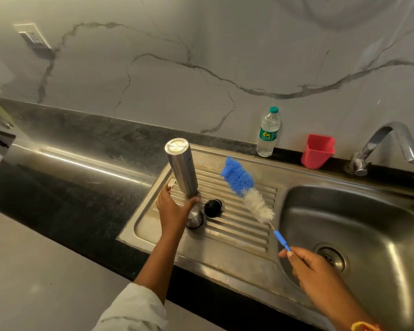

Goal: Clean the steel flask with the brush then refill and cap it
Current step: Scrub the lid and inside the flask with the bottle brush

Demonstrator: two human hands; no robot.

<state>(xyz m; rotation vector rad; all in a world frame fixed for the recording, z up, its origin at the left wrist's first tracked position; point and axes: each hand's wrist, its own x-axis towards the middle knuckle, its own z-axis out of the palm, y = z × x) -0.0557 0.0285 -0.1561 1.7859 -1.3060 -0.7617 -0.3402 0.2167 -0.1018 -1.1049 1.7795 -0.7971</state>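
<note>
The steel flask [182,169] stood on the ribbed drainboard [239,237] left of the basin [368,211], leaning a little, with a flat brushed-steel end uppermost. My left hand [173,210] gripped it low down, thumb on the side nearer the basin and fingers curled round the other side. I judge I held it there to steady the tall body and to keep it over the ribs, where any water would run off. Just under my palm showed a short steel piece with a dark rim. I could not tell whether it was the flask's own lower end or a separate cup. The black stopper [213,207] lay on the ribs just beside that piece, off the flask, so I took the flask to be uncapped and ready for scrubbing, though its mouth was hidden from me.

My right hand [313,271] pinched the brush [247,191] by the very end of its thin blue handle, thumb against curled fingers, over the near left edge of the basin. The brush slanted up and away from that hand. Its white and then blue bristles were in the air above the drainboard, to the right of the flask and apart from it. Holding it by the tail left the whole length free to go down a narrow flask, at the cost of a less steady head.

Against the wall behind stood a capped water bottle [268,132], likely meant for the refill, with a red cup [318,151] near it and the tap [387,144] at the far right
</note>
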